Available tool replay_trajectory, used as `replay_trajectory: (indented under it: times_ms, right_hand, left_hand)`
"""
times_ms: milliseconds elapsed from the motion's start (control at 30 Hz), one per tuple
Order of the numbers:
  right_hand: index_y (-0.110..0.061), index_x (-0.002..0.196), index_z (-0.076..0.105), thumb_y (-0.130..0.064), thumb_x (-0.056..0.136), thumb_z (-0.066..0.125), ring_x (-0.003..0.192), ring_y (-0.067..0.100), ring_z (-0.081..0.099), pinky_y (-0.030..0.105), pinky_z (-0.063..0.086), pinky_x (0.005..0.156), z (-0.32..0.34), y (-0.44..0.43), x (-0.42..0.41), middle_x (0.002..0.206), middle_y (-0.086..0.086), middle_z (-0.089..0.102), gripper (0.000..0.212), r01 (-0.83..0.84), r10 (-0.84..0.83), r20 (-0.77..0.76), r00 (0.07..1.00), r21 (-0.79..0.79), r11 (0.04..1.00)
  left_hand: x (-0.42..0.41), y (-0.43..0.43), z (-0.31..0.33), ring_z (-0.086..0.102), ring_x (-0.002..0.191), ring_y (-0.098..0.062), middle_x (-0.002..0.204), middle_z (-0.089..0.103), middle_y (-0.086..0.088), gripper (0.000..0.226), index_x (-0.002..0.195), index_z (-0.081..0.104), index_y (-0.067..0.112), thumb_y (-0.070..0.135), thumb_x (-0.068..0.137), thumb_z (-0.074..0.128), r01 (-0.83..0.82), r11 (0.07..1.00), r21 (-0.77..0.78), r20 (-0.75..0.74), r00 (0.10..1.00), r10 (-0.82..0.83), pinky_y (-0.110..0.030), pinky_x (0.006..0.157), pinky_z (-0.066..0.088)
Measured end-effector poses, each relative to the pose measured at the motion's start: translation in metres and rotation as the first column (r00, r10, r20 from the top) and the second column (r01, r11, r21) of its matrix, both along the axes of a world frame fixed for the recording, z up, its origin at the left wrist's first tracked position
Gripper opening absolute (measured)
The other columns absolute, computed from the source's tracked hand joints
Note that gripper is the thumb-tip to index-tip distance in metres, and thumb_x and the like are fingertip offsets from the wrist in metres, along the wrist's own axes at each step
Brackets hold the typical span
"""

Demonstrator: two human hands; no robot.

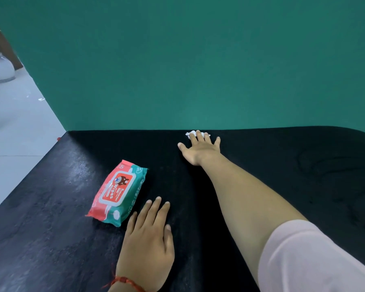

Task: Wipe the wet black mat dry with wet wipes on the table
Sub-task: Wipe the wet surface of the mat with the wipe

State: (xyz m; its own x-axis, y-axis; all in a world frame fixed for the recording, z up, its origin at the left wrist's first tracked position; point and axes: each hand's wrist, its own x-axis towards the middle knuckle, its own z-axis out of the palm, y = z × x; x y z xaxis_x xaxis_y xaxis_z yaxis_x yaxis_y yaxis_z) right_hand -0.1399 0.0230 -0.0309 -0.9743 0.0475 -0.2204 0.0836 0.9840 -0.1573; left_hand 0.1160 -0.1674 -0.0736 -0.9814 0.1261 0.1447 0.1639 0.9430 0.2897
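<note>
— What stands behind the surface?
— A green wall (pixel 198 60).
— And on it?
— The black mat (pixel 51 207) covers it, with a sheen on its left part.
— The hands?
— The left hand (pixel 148 239) lies flat on the mat, fingers straight, holding nothing, just beside the pack (pixel 118 192) of wipes. The right hand (pixel 200 149) is at the mat's far edge, its straight fingers pressing a white wipe (pixel 191 133) down.

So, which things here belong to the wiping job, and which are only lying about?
For the job: black mat, white wipe under the right hand, pack of wipes, left hand flat on the mat.
Just there: white pot on the floor, green wall.
</note>
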Motion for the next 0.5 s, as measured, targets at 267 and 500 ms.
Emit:
replay_trajectory:
  times_ms: [267, 500]
  right_hand:
    - [-0.038, 0.169, 0.005, -0.076, 0.098, 0.007, 0.164, 0.021, -0.006, 0.066, -0.012, 0.125, -0.001, 0.04, -0.011, 0.178, -0.01, -0.003, 0.081, 0.007, -0.005, -0.042, 0.999, 0.061, 0.998]
    - [-0.036, 0.169, 0.004, -0.075, 0.1, 0.007, 0.164, 0.018, -0.006, 0.064, -0.012, 0.125, -0.002, 0.07, -0.012, 0.177, -0.013, -0.002, 0.079, 0.009, -0.005, -0.06, 0.998, 0.066, 0.998]
  left_hand:
    - [-0.003, -0.001, -0.005, 0.02, 0.156, -0.003, 0.166, 0.031, 0.021, 0.06, 0.157, 0.045, 0.037, 0.045, 0.099, 0.029, -0.006, 0.999, 0.037, 0.002, 1.0, 0.006, -0.039, 0.127, 0.022]
    - [-0.002, -0.001, -0.001, 0.014, 0.157, 0.002, 0.167, 0.028, 0.024, 0.061, 0.158, 0.042, 0.039, 0.046, 0.098, 0.028, -0.012, 0.998, 0.056, 0.008, 1.0, 0.012, -0.035, 0.128, 0.016]
